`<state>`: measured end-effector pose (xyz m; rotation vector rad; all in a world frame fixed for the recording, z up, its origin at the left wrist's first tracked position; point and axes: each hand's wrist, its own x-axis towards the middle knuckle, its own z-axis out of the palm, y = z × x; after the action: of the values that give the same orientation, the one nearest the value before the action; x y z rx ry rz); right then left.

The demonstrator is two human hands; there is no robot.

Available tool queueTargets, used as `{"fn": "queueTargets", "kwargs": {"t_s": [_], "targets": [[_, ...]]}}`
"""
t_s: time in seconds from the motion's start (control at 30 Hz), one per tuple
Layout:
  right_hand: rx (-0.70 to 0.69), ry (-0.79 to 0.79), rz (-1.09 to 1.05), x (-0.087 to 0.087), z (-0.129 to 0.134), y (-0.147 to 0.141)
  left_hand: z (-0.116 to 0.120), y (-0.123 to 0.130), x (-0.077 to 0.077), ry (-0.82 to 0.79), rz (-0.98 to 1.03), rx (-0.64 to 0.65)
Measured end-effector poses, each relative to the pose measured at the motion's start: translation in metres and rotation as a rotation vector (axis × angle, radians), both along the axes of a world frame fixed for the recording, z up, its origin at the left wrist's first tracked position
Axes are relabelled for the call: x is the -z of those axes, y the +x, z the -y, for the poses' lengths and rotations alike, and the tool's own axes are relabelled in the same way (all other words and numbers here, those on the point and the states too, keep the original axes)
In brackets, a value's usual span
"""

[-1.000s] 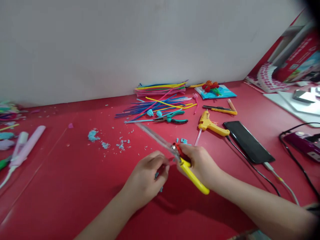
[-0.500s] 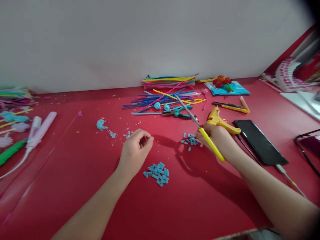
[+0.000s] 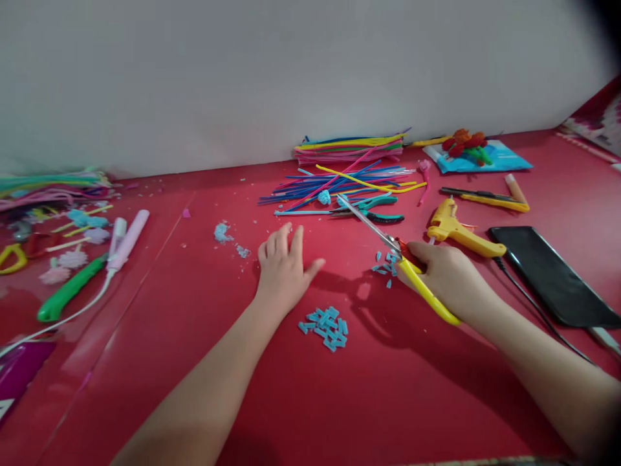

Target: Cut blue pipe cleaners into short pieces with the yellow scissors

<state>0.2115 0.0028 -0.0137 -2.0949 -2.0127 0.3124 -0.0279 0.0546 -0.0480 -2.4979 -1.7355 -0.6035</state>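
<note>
My left hand (image 3: pixel 282 268) is open with its fingers spread, palm down over the red table (image 3: pixel 272 401), and holds nothing. Blue fuzzy scraps (image 3: pixel 223 233) lie to its left. My right hand (image 3: pixel 449 275) grips a pair of scissors (image 3: pixel 427 294) with yellow handles, the blades pointing up and to the left. Beneath the scissors is a small scatter of blue snippets (image 3: pixel 388 265), partly covered by them. A pile of short blue cut pieces (image 3: pixel 326 328) sits between my forearms, touched by neither hand.
Pipe cleaners (image 3: pixel 349 183) and pliers (image 3: pixel 373 210) lie behind my hands. A yellow glue gun (image 3: pixel 458 230), a phone (image 3: pixel 553 275) and a box cutter (image 3: pixel 490 197) are at right. At left are a pink corded tool (image 3: pixel 129 243) and a green-handled tool (image 3: pixel 72 288). A wall (image 3: pixel 242 77) rises behind.
My left hand has gone from curled fingers to spread and reaches slightly farther forward. The scissors stay in my right hand. The whole view has shifted, so things appear farther right.
</note>
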Motion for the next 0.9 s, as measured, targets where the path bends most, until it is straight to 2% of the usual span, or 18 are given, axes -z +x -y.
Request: {"fn": "queueTargets", "kwargs": {"t_s": [0.07, 0.13, 0.2, 0.27, 0.33, 0.43, 0.73, 0.8, 0.9], "targets": [[-0.006, -0.001, 0.009, -0.001, 0.001, 0.0, -0.002, -0.004, -0.004, 0.063, 0.054, -0.08], [-0.018, -0.008, 0.01, -0.001, 0.001, 0.0, -0.001, -0.006, -0.01, 0.027, 0.172, -0.036], [-0.032, -0.015, 0.012, -0.002, 0.001, -0.001, 0.005, -0.006, -0.018, -0.168, 0.29, 0.118], [-0.04, -0.02, 0.029, -0.002, 0.001, -0.001, 0.012, -0.004, -0.026, -0.372, 0.306, 0.314], [-0.045, -0.023, 0.054, -0.001, 0.0, -0.002, 0.018, -0.002, -0.032, -0.479, 0.253, 0.447], [-0.05, -0.033, 0.071, 0.0, 0.0, -0.003, 0.024, -0.001, -0.037, -0.546, 0.176, 0.527], [-0.063, -0.046, 0.062, 0.001, 0.001, -0.004, 0.032, 0.004, -0.039, -0.492, -0.013, 0.606], [-0.056, -0.044, 0.051, 0.001, 0.001, -0.004, 0.033, 0.006, -0.039, -0.513, 0.024, 0.59], [-0.048, -0.036, -0.042, 0.0, 0.004, -0.006, 0.033, 0.009, -0.038, -0.574, 0.205, 0.466]]}}
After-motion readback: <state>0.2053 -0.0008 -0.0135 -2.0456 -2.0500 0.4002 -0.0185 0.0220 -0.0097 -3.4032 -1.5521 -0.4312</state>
